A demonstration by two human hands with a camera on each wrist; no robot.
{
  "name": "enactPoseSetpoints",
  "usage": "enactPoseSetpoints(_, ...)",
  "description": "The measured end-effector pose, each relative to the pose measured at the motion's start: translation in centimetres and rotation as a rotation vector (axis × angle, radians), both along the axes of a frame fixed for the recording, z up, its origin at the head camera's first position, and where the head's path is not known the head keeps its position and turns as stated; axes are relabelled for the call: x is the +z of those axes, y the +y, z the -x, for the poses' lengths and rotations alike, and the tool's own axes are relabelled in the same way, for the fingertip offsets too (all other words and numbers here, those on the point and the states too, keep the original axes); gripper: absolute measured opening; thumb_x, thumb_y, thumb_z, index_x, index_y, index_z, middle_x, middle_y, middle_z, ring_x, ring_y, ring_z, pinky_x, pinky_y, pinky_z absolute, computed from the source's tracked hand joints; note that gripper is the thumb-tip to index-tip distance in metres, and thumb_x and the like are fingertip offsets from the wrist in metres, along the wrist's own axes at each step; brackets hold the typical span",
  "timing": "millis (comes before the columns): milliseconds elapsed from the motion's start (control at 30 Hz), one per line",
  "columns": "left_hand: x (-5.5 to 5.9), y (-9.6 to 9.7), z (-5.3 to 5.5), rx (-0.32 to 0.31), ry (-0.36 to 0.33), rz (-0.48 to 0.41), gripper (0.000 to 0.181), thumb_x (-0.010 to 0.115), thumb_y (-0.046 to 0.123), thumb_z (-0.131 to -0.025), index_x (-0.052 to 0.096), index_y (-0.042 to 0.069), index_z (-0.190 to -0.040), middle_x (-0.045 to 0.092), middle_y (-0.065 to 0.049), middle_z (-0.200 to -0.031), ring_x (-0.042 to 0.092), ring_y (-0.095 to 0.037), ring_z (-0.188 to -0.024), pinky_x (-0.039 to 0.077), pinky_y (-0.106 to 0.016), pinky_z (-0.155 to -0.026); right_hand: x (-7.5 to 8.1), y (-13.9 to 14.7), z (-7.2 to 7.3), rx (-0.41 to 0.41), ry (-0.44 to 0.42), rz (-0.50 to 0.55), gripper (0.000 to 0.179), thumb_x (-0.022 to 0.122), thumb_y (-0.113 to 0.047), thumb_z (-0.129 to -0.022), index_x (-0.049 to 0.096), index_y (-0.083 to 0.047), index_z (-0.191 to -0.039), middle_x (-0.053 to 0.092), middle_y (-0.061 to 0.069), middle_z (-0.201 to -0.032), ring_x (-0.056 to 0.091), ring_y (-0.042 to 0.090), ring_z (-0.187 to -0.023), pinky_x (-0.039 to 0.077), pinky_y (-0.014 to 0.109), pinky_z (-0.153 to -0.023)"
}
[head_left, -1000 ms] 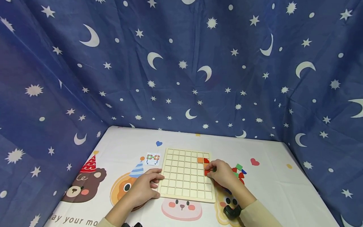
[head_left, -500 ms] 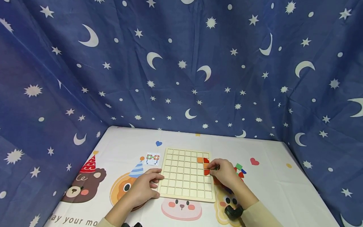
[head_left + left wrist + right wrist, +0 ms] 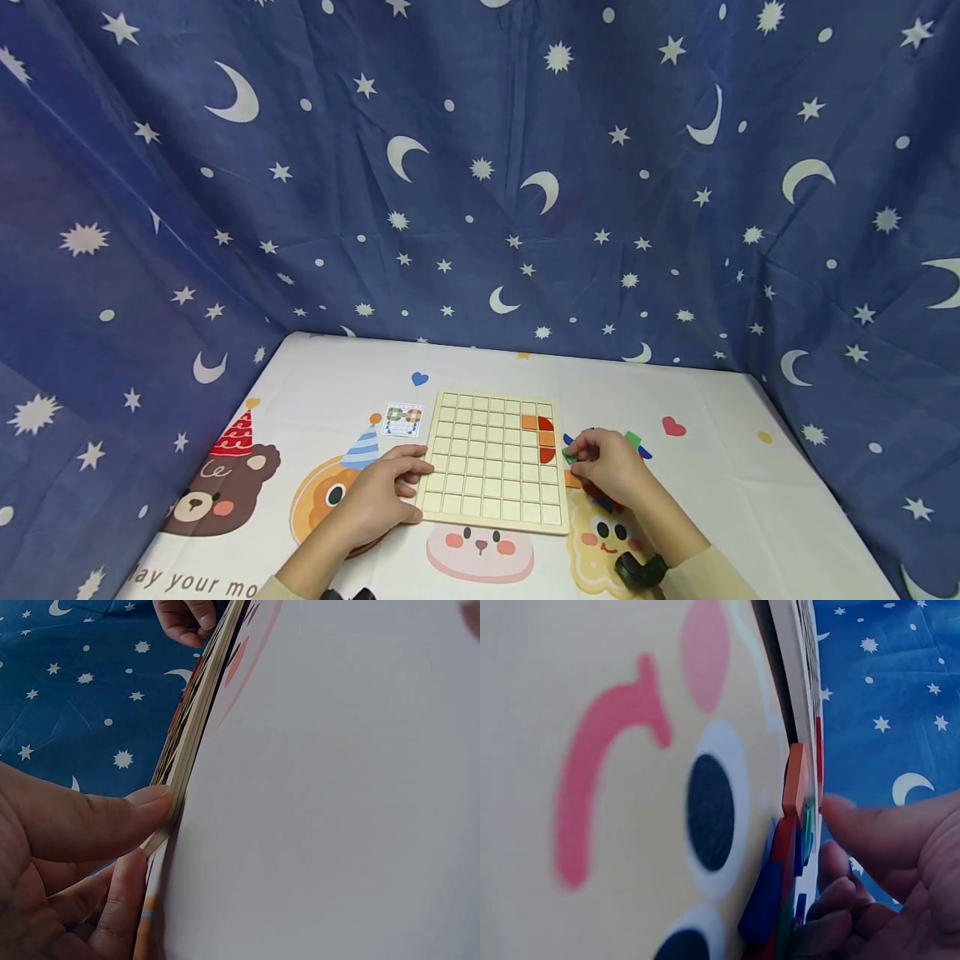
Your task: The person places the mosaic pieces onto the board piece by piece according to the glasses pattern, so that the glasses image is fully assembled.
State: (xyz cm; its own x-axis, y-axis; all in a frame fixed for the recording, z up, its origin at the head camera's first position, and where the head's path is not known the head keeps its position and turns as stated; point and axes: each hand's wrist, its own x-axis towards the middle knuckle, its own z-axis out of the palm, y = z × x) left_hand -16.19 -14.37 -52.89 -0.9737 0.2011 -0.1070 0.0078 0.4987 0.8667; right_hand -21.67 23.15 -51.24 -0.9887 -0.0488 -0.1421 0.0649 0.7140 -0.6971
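A wooden grid board [image 3: 491, 467] lies on the table, with orange squares [image 3: 530, 422] and red quarter-round pieces [image 3: 547, 456] set in cells near its right side. My left hand [image 3: 384, 497] holds the board by its front left corner. Thumb and fingertips meet the board's edge in the left wrist view. Just right of the board, my right hand [image 3: 611, 467] is over the loose pieces, fingertips at a green piece [image 3: 570, 456]. Thumb and fingers stand apart in the right wrist view, and the hand partly covers the pile.
A small pattern card [image 3: 402, 419] lies left of the board. Loose pieces around the right hand include an orange piece [image 3: 795, 778] and a blue piece [image 3: 762, 901]. A starry blue curtain [image 3: 480, 208] encloses the table's back and sides.
My right hand has left the red quarter-round piece on the board and moved right to the loose pieces, uncovering the placed orange and red pieces. The left hand stays at the board's corner.
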Motion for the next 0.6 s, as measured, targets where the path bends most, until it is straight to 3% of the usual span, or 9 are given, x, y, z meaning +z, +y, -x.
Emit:
enactPoseSetpoints(300,0.02,-0.04,-0.06,0.005,0.001,-0.006,0.062,0.088,-0.013,-0.066,0.078,0.012,-0.122,0.057,0.000,-0.157,0.061,-0.017,-0.100,0.057,-0.020,-0.079,-0.19,0.36,-0.81,0.087,0.021,-0.158,0.027,0.095,-0.008,-0.077,0.078,-0.023,-0.091,0.060,-0.001,-0.093,0.054,0.016,-0.089,0.046,0.028,-0.075)
enactPoseSetpoints(600,0.03,0.00,-0.04,-0.003,0.010,0.012,0.062,0.089,-0.012,-0.066,0.078,0.012,-0.122,0.057,0.000,-0.158,0.061,-0.016,-0.100,0.057,-0.020,-0.079,-0.41,0.53,-1.14,0.105,0.028,-0.137,0.032,0.093,-0.003,-0.078,0.071,-0.024,-0.087,0.059,-0.001,-0.089,0.054,0.016,-0.086,0.045,0.026,-0.073)
